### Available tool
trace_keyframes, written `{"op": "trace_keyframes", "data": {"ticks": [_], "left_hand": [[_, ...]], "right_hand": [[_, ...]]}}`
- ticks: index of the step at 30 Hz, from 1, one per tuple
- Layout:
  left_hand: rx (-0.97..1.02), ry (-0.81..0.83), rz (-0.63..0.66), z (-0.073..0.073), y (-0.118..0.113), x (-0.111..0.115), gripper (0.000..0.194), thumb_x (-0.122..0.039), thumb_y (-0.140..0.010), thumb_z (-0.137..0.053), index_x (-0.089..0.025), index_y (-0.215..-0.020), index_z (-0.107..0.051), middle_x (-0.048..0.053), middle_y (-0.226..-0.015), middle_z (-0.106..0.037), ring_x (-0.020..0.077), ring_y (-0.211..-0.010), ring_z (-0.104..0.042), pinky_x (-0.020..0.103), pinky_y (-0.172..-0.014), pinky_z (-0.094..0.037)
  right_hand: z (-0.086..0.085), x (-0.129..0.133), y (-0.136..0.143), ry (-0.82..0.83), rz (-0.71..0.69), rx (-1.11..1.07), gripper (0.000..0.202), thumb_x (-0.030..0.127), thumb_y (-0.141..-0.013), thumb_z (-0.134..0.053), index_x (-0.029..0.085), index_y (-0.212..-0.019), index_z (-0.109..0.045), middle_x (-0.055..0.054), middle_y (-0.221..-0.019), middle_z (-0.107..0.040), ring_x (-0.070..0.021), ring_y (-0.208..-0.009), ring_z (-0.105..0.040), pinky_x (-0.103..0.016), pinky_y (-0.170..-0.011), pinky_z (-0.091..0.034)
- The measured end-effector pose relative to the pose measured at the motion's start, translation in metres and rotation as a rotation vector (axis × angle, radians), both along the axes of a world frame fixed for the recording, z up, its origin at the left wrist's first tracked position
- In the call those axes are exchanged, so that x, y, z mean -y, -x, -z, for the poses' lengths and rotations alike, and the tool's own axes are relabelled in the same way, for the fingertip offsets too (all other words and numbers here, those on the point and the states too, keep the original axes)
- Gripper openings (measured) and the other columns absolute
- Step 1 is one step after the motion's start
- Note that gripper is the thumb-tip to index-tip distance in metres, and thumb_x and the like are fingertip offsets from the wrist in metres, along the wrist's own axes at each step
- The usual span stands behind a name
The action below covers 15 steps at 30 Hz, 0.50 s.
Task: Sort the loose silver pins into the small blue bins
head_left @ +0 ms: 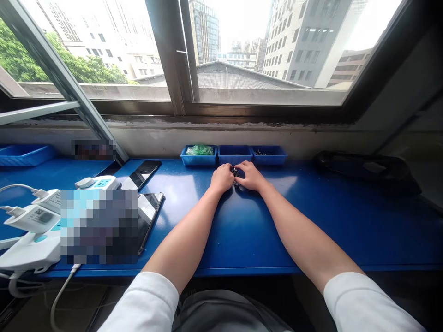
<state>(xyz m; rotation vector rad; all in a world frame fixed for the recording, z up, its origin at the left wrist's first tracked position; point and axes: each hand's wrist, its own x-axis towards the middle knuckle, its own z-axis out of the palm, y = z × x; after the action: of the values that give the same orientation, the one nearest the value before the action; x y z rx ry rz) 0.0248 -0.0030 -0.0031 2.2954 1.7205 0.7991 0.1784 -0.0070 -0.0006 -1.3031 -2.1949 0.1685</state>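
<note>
Small dark metal pieces, too small to name, sit in a cluster between my two hands over the blue table. My left hand is closed, its curled fingers at the left side of the cluster. From the other side my right hand grips at the same pieces, thumb and fingertips bent round them with a gap inside the curve. Just beyond my hands stand a blue bin with green plastic packets, a middle blue bin and a right blue bin containing thin dark pieces.
Under a window runs the blue table. To the left are a white power strip with plugged-in chargers, a black phone, a tablet-like device and a blue tray. A dark bag-like object lies at right.
</note>
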Motion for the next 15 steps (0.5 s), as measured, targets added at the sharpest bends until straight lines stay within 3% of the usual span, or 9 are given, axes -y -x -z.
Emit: {"op": "trace_keyframes", "data": {"ticks": [6,15], "left_hand": [[0.032,0.04,0.01,0.002,0.001,-0.002,0.04,-0.014,-0.083,-0.035,-0.017,-0.117,-0.056,0.008,-0.118,-0.063,0.02,-0.11,-0.057,0.03,-0.093,-0.044],[0.055,0.031,0.09,0.005,0.0,-0.003,0.036,-0.018,-0.086,-0.036,-0.018,-0.116,-0.055,0.008,-0.117,-0.064,0.0206,-0.109,-0.058,0.03,-0.092,-0.044]], "right_hand": [[0.002,0.0,0.002,0.046,-0.004,0.08,0.035,0.037,-0.08,-0.058,0.021,-0.11,-0.065,-0.008,-0.103,-0.06,-0.0219,-0.096,-0.051,-0.034,-0.09,-0.042],[0.011,-0.007,-0.003,0.007,0.004,-0.068,0.025,0.033,-0.08,-0.061,0.019,-0.099,-0.069,-0.008,-0.095,-0.061,-0.0214,-0.093,-0.056,-0.034,-0.085,-0.046]]}}
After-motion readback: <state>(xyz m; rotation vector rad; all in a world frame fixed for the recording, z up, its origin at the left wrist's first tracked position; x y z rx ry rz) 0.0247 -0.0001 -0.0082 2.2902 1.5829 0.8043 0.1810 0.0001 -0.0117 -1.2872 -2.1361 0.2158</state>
